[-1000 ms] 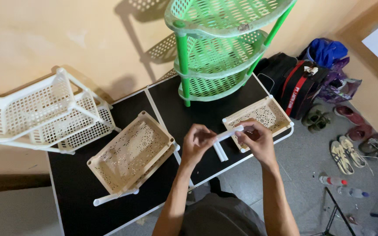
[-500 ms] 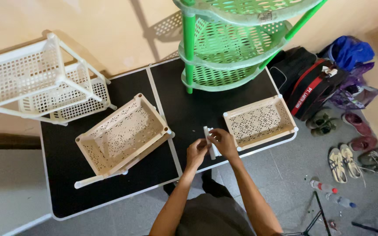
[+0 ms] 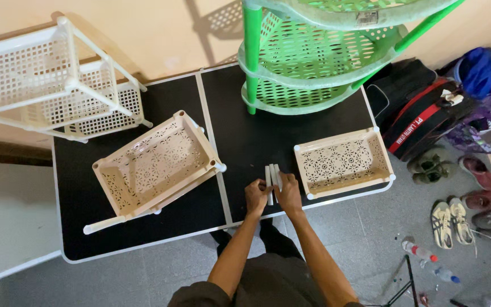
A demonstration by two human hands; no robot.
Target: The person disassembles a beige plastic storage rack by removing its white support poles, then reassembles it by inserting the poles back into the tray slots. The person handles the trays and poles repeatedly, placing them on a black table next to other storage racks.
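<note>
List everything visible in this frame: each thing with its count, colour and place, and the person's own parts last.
Folding table: one, black top with white edging, against the wall.
White plastic tubes: about three, side by side on the table's near edge.
Small cream perforated plastic tray: one, right of the tubes.
Cream perforated plastic rack: one, tilted, table centre-left.
White lattice plastic shelf unit: one, on its side, far left.
Green plastic tiered shelf: one, upright, table rear.
Bags: several, black, red and blue, on the floor at right.
Shoes: several pairs, floor right.
Plastic bottles: two, on the floor.
Left hand, right hand: both resting on the tubes.
</note>
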